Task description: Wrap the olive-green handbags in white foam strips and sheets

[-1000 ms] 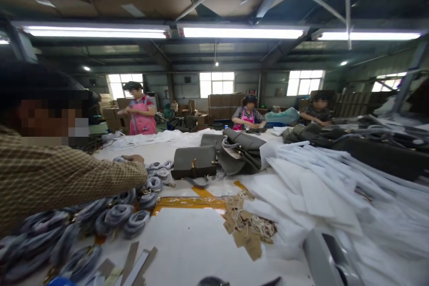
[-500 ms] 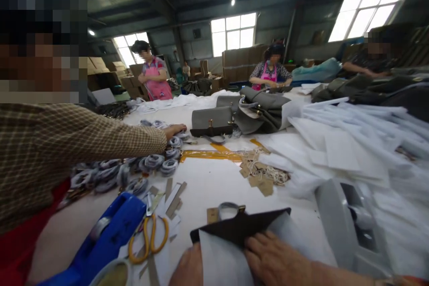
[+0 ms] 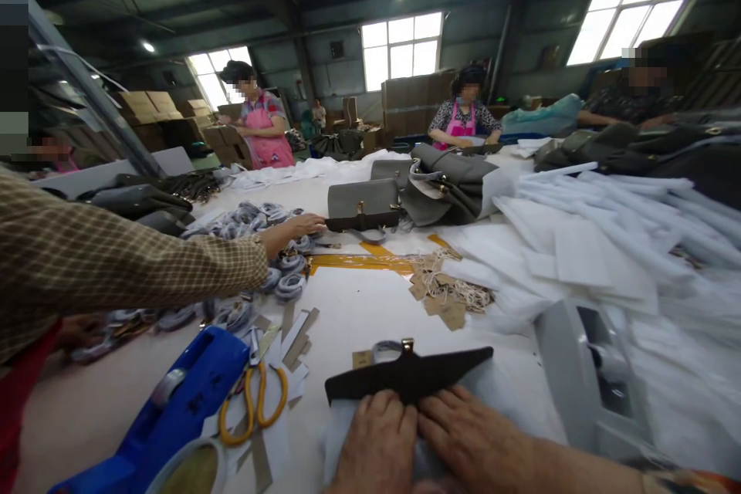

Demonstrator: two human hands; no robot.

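Observation:
A dark bag flap (image 3: 405, 377) with a gold clasp lies in front of me, its edge pointing away. White wrapping sheet (image 3: 339, 428) covers the part nearer to me. My left hand (image 3: 379, 436) has its fingers bent and closed down on the sheet just below the flap. Beside it, almost touching, my right hand (image 3: 463, 424) presses its closed fingers on the same sheet. Both thumbs are hidden. Beyond the flap sit a grey coiled strap (image 3: 387, 353) and a brown tag (image 3: 361, 359).
Yellow-handled scissors (image 3: 253, 405) and a blue tape dispenser (image 3: 174, 401) lie left; a grey dispenser (image 3: 596, 378) stands right. A co-worker's checked sleeve (image 3: 174, 266) reaches over coiled straps (image 3: 290, 285). Farther off are tags with strings (image 3: 451, 289), grey bags (image 3: 363, 201) and white sheets (image 3: 579, 251).
My left hand has moved from the sheet's left edge to on top, beside my right hand. The sheet now lies folded down. The co-worker at left has leaned back out of view.

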